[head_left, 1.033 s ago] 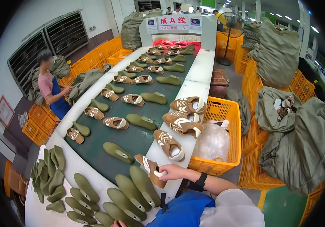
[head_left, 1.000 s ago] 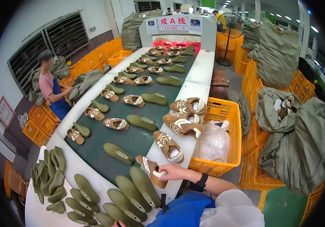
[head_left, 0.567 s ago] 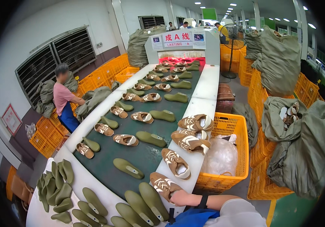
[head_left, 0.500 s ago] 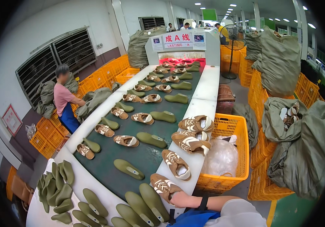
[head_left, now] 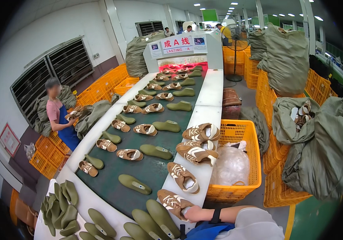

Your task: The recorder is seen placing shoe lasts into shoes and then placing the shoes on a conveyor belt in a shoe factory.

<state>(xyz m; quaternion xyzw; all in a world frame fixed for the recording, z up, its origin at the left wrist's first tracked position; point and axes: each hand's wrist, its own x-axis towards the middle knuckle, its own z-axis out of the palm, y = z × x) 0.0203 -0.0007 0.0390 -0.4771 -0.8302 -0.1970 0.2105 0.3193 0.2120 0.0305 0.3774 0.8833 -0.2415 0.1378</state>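
Note:
My right hand (head_left: 194,214) reaches in from the lower edge and has hold of a brown sneaker (head_left: 172,201) with white stripes, at its heel opening. The fingers are hidden by the shoe. Behind it on the white side ledge (head_left: 204,116) lie several more brown sneakers (head_left: 182,178). To the left, the dark green conveyor belt (head_left: 106,181) carries rows of brown sneakers (head_left: 129,155) and olive-green shoe lasts (head_left: 134,183). Close by stand several larger lasts (head_left: 161,218), lined up on the white table (head_left: 84,204). My left hand is out of view.
At the right, a yellow crate (head_left: 241,192) holds clear plastic bags (head_left: 230,166). Beyond stand stacked yellow crates (head_left: 275,152) and grey-green sacks (head_left: 315,154). A pile of lasts (head_left: 61,204) lies front left. Beside the belt a co-worker (head_left: 57,112) in a blue apron holds brown shoes.
My view has shifted slightly to the right. Shoes and lasts on the belt have come a little nearer. The co-worker has turned and now lifts brown shoes. My right hand stays at the same sneaker.

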